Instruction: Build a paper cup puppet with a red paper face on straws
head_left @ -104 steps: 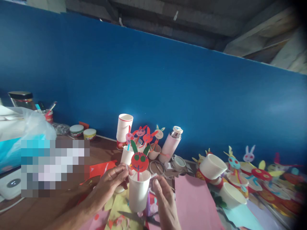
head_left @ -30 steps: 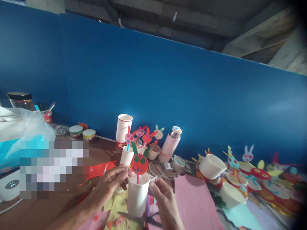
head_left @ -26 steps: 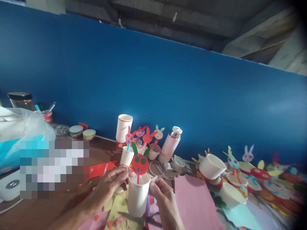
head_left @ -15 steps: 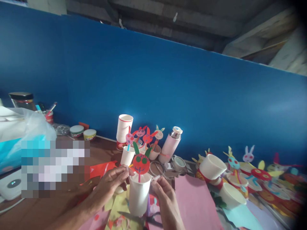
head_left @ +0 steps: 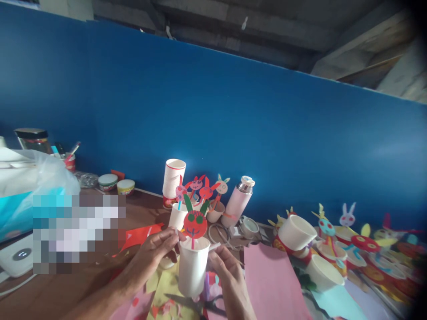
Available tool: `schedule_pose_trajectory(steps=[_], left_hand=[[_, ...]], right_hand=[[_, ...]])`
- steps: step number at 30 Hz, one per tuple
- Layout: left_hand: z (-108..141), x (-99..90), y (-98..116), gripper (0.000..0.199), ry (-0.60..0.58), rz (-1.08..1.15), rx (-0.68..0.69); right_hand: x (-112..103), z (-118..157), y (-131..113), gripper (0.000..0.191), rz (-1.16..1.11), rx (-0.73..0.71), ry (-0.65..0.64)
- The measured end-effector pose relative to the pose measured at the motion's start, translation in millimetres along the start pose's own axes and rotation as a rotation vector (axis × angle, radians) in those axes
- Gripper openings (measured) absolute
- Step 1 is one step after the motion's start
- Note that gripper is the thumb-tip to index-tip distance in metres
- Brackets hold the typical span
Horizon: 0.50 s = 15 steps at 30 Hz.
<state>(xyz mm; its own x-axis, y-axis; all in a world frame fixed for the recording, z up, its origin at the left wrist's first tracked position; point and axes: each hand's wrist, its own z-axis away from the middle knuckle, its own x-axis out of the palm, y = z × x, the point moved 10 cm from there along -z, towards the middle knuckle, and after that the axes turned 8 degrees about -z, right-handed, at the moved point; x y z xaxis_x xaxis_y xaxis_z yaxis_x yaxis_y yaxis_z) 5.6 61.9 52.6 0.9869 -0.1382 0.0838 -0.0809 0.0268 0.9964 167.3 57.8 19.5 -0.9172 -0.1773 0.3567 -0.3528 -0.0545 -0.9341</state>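
One pair of scissors (head_left: 200, 306) lies nearest, on yellow paper (head_left: 167, 284). Beyond it, one white cup (head_left: 192, 272) is upright between two hands. The left hand (head_left: 160, 246) has thumb and fingertips together, clamped on one slim white piece (head_left: 176, 232) near the rim; the right hand (head_left: 227, 269) likewise pinches one white strip (head_left: 215, 246) at the opposite side. One red head (head_left: 195, 228) with two green ears (head_left: 188, 203) tops one pink straw (head_left: 192, 244) in the cup. Behind: four eared heads (head_left: 206, 191), one cup stack (head_left: 174, 180), one flask (head_left: 237, 202), one blue wall (head_left: 213, 111).
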Motion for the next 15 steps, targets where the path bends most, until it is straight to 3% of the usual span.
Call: schedule_pose_trajectory(steps=[4, 10, 15], left_hand=[[-1, -2.8, -2, 0.027, -0.002, 0.039, -0.024], [-2, -5.7, -8, 0.027, 0.025, 0.109, -0.036], [-2, -6.6, -11, 0.029, 0.033, 0.076, -0.04]], right_hand=[[2, 1, -2, 0.027, 0.0, 0.008, -0.002], [35, 10, -3, 0.054, 0.077, 0.011, -0.223], [43, 11, -7, 0.068, 0.126, -0.063, -0.221]])
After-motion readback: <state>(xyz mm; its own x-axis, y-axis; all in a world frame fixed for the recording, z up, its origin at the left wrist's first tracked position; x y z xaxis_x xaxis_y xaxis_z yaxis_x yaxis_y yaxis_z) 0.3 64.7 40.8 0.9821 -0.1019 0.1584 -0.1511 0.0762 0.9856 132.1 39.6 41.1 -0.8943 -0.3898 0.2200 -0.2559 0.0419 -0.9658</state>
